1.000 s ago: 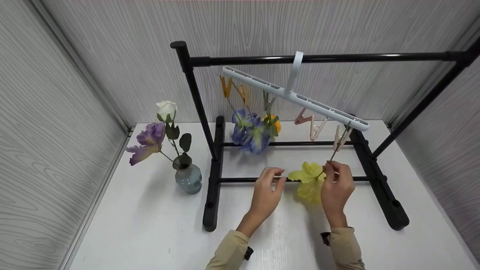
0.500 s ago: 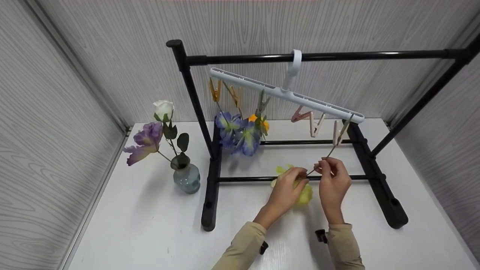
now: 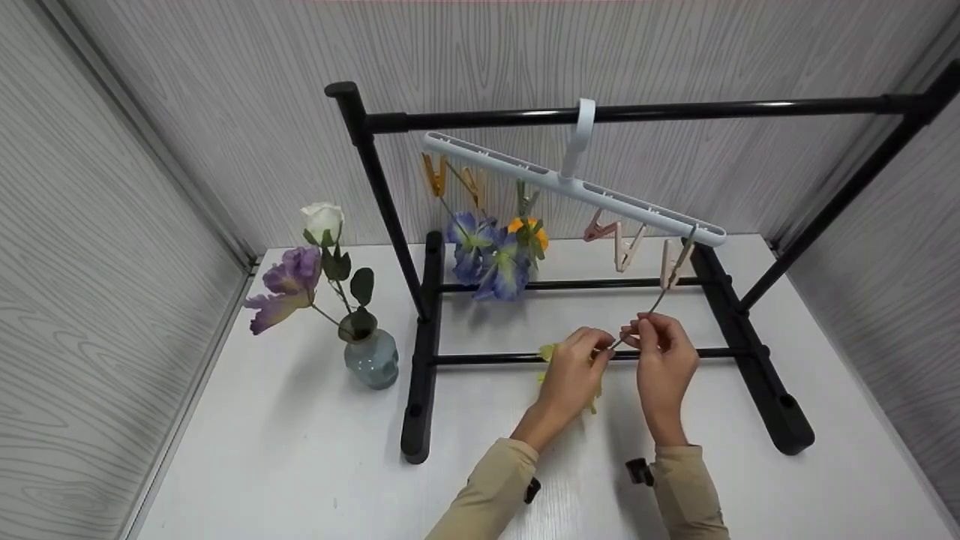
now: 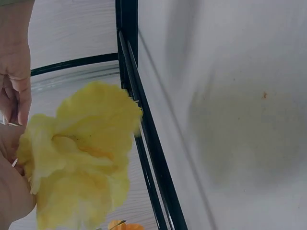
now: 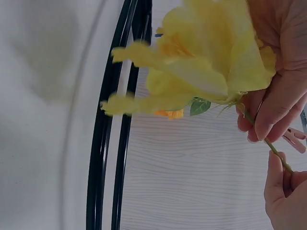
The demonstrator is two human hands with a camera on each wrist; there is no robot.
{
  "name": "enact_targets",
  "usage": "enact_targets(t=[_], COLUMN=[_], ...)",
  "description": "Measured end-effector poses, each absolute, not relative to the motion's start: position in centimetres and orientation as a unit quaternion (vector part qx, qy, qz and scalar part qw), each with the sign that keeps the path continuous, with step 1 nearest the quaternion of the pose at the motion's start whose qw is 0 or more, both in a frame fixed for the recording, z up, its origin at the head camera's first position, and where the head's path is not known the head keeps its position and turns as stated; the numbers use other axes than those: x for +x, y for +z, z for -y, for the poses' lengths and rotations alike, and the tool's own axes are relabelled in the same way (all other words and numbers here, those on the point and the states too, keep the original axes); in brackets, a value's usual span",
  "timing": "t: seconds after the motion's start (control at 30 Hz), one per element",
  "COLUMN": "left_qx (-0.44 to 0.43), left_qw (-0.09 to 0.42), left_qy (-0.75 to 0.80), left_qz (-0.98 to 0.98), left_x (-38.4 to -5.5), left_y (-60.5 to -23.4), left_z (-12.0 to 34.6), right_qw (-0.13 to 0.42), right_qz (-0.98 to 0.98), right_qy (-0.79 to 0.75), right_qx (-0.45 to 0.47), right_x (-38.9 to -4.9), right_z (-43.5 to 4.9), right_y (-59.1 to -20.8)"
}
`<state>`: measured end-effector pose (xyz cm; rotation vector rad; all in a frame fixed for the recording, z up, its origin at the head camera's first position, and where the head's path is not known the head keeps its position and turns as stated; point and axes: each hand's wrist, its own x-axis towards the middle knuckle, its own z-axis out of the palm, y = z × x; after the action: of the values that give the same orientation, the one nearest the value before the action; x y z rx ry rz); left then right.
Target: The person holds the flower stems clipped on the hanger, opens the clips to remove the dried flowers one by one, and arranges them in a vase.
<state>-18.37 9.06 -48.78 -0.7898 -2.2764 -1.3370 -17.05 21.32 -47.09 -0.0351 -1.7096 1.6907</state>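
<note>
A yellow artificial flower (image 4: 84,155) faces the left wrist camera; in the head view my left hand (image 3: 571,375) covers most of it. That hand pinches its thin stem (image 5: 272,147) just behind the bloom. Farther up the same stem, the thumb and fingertips of my right hand (image 3: 666,371) pinch it, a short way from the left fingers. From there the stem slants up to a pale clothespin (image 3: 669,264) at the right end of a light-blue hanger (image 3: 634,207), which hangs tilted, right end lower.
The hanger hooks over a black rack (image 3: 487,118). At its left, clothespins hold blue-purple flowers (image 3: 501,262) and an orange flower (image 3: 531,231). Pink clothespins (image 3: 600,225) hang nearer the middle. Left of the rack, a blue-grey vase (image 3: 373,361) holds a white rose (image 3: 324,220) and a purple flower (image 3: 294,276).
My left hand has moved right and taken hold of the stem behind the yellow bloom, which has shifted left. The right hand keeps its pinch; the hanger has swung slightly.
</note>
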Motion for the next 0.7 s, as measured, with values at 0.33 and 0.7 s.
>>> enact_targets(t=[0.33, 0.7], left_qx=[-0.281, -0.267], left_qw=[0.189, 0.173], left_qy=[-0.47, -0.489], left_qz=[0.815, 0.812], left_x=[-18.2, -17.9], left_y=[-48.6, -48.6], left_z=[-9.2, -9.5], right_qw=[0.349, 0.48], right_qz=[0.671, 0.701], right_qy=[0.653, 0.527], right_qx=[-0.017, -0.029], right_x=[-17.1, -18.5], right_z=[-21.8, -22.5], right_y=[-46.8, -41.1])
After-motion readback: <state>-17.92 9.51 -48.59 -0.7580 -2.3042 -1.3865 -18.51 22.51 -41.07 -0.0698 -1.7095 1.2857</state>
